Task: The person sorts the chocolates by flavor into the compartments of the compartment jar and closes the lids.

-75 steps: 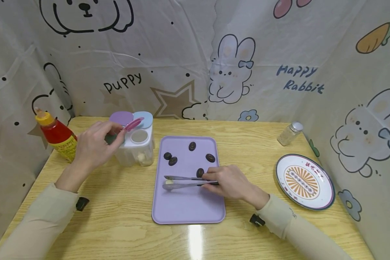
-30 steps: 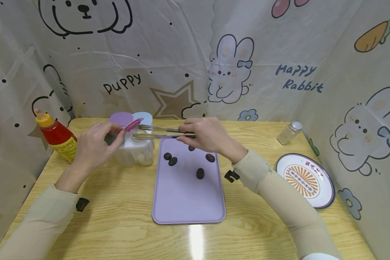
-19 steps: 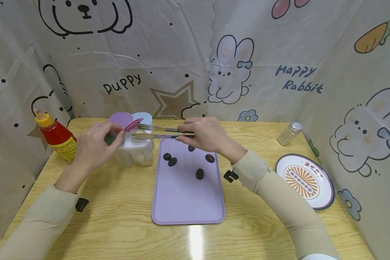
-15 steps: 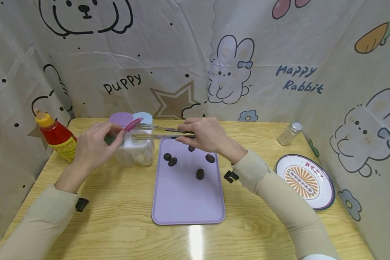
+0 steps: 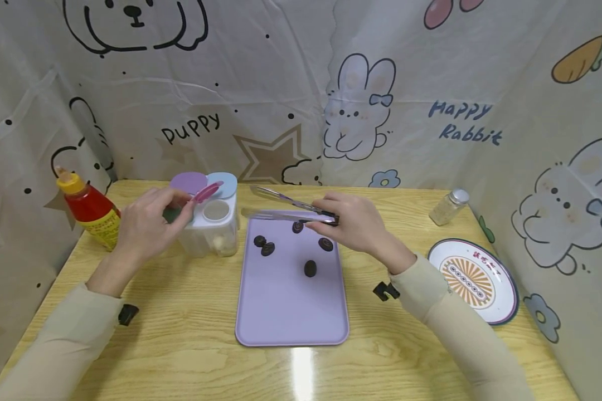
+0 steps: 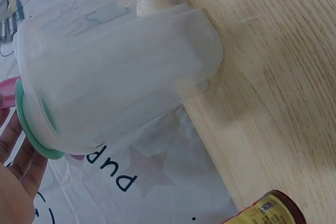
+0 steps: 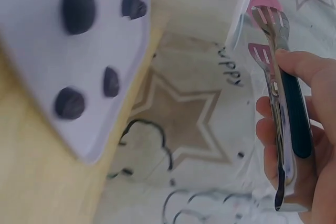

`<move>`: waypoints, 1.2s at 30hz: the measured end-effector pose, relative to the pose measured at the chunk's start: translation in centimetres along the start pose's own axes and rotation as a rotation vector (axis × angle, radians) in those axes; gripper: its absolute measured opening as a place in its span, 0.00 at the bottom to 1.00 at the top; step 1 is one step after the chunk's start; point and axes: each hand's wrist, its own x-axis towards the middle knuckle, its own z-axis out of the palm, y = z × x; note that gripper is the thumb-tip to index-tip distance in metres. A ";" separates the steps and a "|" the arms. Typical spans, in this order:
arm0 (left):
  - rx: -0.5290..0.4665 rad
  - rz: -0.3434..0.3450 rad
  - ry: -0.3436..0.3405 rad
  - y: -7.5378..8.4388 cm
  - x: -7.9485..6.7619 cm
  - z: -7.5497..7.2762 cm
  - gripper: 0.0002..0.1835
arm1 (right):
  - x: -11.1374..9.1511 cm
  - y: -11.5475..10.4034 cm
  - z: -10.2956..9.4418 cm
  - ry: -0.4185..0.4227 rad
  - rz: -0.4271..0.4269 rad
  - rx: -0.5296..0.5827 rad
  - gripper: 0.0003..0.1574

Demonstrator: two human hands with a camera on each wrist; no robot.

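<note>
My left hand (image 5: pixel 150 223) pinches the raised pink lid (image 5: pixel 207 192) of a clear storage container (image 5: pixel 215 231) with several coloured lids. Under that lid the round opening is uncovered, and pale pieces (image 6: pixel 152 3) lie inside the container, seen in the left wrist view. In my right hand (image 5: pixel 353 223) is a pair of metal serving tongs (image 7: pixel 296 114) with dark grips. Their arms stand apart with nothing between the tips, right of the container and over the far end of a lilac tray (image 5: pixel 291 323). Several dark brown oval pieces (image 5: pixel 310 268) lie on that tray.
A red sauce bottle (image 5: pixel 91 214) with a yellow cap leans at the left, beside my left forearm. A patterned plate (image 5: pixel 438 256) lies at the right, and a small glass jar (image 5: pixel 446 209) stands behind it. Printed curtain (image 5: pixel 406 67) surrounds the table.
The tongs carried a pale piece from the tray to the container's opening. They have since drawn back to the right, spread and without the piece. The left hand has stayed on the pink lid.
</note>
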 end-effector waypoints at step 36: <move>0.000 -0.001 0.014 0.0 -0.1 0.1 0.08 | -12.0 10.3 1.7 -0.133 0.683 -0.055 0.32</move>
